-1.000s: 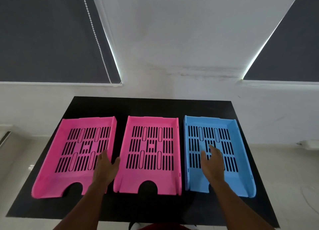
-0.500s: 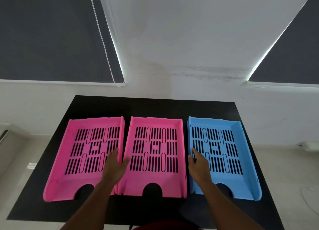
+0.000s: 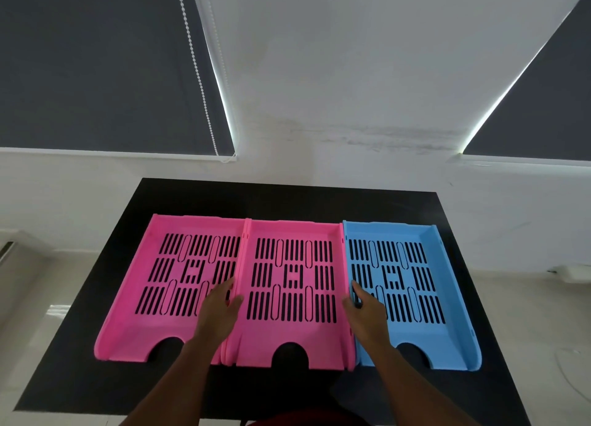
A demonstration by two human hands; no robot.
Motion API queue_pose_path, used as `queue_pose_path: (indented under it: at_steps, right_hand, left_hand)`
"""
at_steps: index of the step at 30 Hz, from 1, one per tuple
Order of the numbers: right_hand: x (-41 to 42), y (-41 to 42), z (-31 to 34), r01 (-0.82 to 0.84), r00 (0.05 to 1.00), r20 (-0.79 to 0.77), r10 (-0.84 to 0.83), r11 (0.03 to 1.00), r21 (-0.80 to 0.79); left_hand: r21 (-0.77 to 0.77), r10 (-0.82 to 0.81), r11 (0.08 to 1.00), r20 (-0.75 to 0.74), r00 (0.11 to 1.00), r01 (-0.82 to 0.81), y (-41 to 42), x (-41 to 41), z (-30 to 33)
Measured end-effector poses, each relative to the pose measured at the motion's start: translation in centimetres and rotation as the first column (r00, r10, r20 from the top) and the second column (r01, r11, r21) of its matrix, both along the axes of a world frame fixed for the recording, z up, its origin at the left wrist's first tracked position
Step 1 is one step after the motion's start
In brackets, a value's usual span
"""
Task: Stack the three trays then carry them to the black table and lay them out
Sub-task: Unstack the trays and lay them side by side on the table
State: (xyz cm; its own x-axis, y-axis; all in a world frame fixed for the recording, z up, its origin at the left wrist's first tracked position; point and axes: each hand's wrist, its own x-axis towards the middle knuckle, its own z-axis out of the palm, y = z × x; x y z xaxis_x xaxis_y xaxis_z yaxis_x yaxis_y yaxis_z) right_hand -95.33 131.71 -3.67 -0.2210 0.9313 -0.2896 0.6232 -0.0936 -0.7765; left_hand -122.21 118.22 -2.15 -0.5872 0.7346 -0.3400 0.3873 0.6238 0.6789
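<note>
Black table [image 3: 192, 201], near edge cut off.

A: The left pink tray [image 3: 134, 297], the middle pink tray [image 3: 292, 333] and the blue tray [image 3: 447, 297] are all looking like smooth moulded plastic, giving off a soft sheen.

B: And the black table [image 3: 287, 198] is showing matt, while the wall [image 3: 351, 73] is reading as slightly stained paint.
</note>
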Motion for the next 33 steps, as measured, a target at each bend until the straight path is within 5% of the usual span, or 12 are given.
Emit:
queue_pose_path:
  at_steps: [33]
  right_hand:
    - [-0.46, 0.20, -0.05, 0.027, 0.994, 0.104, -0.032, 0.999, 0.047]
  left_hand:
    - [-0.089, -0.018, 0.996, -0.007, 1.000, 0.018, 0.09, 0.48, -0.31]
